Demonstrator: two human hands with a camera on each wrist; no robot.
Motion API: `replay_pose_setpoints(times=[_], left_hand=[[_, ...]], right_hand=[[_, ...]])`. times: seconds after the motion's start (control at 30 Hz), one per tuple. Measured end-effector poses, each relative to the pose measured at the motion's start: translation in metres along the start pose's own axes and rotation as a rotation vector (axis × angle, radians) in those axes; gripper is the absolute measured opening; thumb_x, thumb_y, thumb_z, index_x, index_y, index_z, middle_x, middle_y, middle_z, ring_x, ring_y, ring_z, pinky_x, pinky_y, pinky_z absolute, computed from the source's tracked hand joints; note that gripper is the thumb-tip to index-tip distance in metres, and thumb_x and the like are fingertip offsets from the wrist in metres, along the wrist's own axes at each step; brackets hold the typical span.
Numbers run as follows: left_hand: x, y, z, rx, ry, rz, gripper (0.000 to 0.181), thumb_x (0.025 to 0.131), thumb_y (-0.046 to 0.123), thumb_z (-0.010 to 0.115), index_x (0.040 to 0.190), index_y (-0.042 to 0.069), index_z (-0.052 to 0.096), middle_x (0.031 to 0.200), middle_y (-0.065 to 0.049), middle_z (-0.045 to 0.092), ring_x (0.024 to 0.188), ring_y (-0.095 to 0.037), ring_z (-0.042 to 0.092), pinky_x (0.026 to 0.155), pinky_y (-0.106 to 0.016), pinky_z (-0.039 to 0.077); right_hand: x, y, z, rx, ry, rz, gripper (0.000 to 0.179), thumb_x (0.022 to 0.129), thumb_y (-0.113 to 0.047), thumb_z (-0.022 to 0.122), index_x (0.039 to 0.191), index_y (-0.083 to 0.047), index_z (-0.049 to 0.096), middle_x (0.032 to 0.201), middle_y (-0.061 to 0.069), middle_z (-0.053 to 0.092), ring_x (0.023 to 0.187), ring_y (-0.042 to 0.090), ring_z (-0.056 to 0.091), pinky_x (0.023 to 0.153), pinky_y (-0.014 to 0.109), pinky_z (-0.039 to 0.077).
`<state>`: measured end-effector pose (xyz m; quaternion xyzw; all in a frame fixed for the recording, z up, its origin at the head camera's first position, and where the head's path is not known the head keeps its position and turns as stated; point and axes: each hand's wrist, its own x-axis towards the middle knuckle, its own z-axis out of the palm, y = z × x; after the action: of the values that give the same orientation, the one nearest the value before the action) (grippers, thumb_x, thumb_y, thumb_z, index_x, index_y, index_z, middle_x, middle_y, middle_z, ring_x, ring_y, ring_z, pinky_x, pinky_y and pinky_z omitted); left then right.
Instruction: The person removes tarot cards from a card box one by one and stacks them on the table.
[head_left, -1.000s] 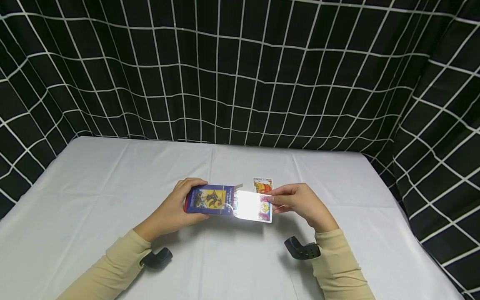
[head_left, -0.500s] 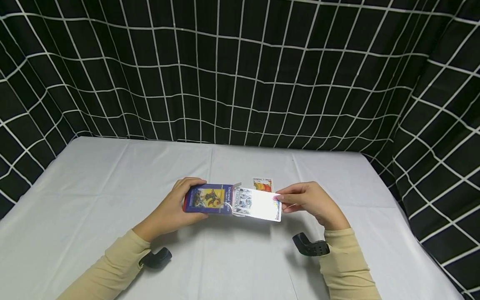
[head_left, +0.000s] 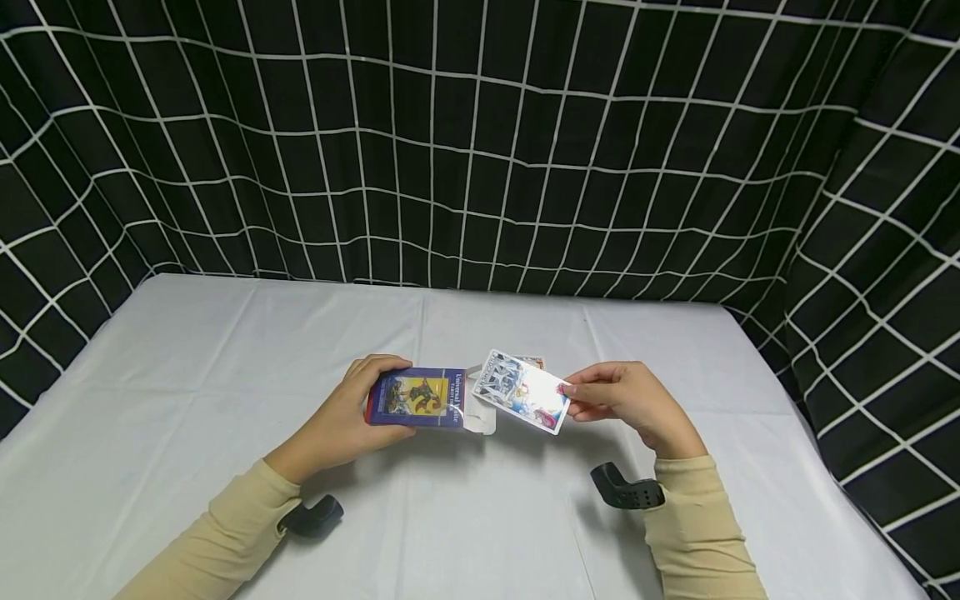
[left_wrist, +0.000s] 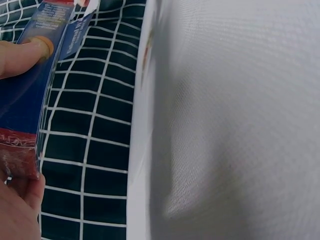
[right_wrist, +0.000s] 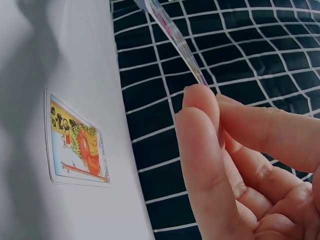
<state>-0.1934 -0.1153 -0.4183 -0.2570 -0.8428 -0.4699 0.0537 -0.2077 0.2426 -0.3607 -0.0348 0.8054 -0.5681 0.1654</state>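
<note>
My left hand (head_left: pixel 341 417) grips a blue tarot card box (head_left: pixel 416 398) by its left end, fingers along the far edge and thumb along the near one. The box's right end is open, with a white flap (head_left: pixel 480 418) sticking out. Between thumb and fingertips my right hand (head_left: pixel 633 404) pinches a tarot card (head_left: pixel 521 392) at its right end. That card is tilted, face up, and its left corner overlaps the flap in the head view. In the right wrist view it shows nearly edge-on. Another tarot card (right_wrist: pixel 77 142) lies face up on the table, mostly hidden behind the held card in the head view.
A white cloth (head_left: pixel 262 350) covers the table. Behind it and at both sides hang black curtains (head_left: pixel 465 150) with a white grid. Each wrist wears a dark camera mount (head_left: pixel 626 487), close above the tabletop.
My right hand has drawn the card rightward, away from the box's open end, and turned it so its left end points up and back. The left hand and box have hardly moved.
</note>
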Motion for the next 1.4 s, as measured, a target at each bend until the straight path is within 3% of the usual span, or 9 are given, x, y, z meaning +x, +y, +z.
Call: replay_pose_setpoints(times=[0.43, 0.7, 1.0, 1.4], left_hand=[[0.0, 0.0, -0.001, 0.007, -0.001, -0.002, 0.076, 0.071, 0.013, 0.088, 0.137, 0.01, 0.05, 0.138, -0.006, 0.054, 0.125, -0.022, 0.044, 0.105, -0.047, 0.039], [0.0, -0.001, 0.0, -0.001, -0.006, -0.006, 0.074, 0.073, 0.013, 0.088, 0.136, 0.01, 0.05, 0.137, -0.006, 0.054, 0.125, -0.024, 0.044, 0.105, -0.047, 0.039], [0.0, 0.0, 0.0, -0.003, -0.006, -0.01, 0.074, 0.072, 0.011, 0.088, 0.136, 0.011, 0.05, 0.137, -0.006, 0.054, 0.124, -0.023, 0.044, 0.104, -0.047, 0.039], [-0.001, -0.002, 0.001, 0.005, -0.004, 0.002, 0.074, 0.072, 0.014, 0.088, 0.136, 0.01, 0.05, 0.137, -0.005, 0.054, 0.123, -0.021, 0.044, 0.104, -0.044, 0.039]], right_hand=[[0.005, 0.007, -0.003, 0.082, 0.008, 0.003, 0.027, 0.092, -0.003, 0.06, 0.108, 0.019, 0.059, 0.074, 0.0, 0.072, 0.068, 0.008, 0.071, 0.071, 0.027, 0.059], [0.011, 0.016, 0.0, 0.178, 0.021, 0.079, 0.011, 0.092, 0.0, 0.057, 0.096, 0.01, 0.06, 0.071, 0.002, 0.071, 0.066, 0.008, 0.071, 0.069, 0.023, 0.059], [0.02, 0.027, 0.012, 0.217, 0.05, 0.144, 0.017, 0.093, 0.001, 0.055, 0.104, 0.014, 0.054, 0.071, 0.004, 0.071, 0.066, 0.008, 0.071, 0.068, 0.023, 0.059], [0.032, 0.04, 0.024, 0.373, 0.076, 0.191, 0.011, 0.093, 0.004, 0.055, 0.102, 0.01, 0.052, 0.073, 0.005, 0.071, 0.069, 0.011, 0.072, 0.072, 0.024, 0.059]])
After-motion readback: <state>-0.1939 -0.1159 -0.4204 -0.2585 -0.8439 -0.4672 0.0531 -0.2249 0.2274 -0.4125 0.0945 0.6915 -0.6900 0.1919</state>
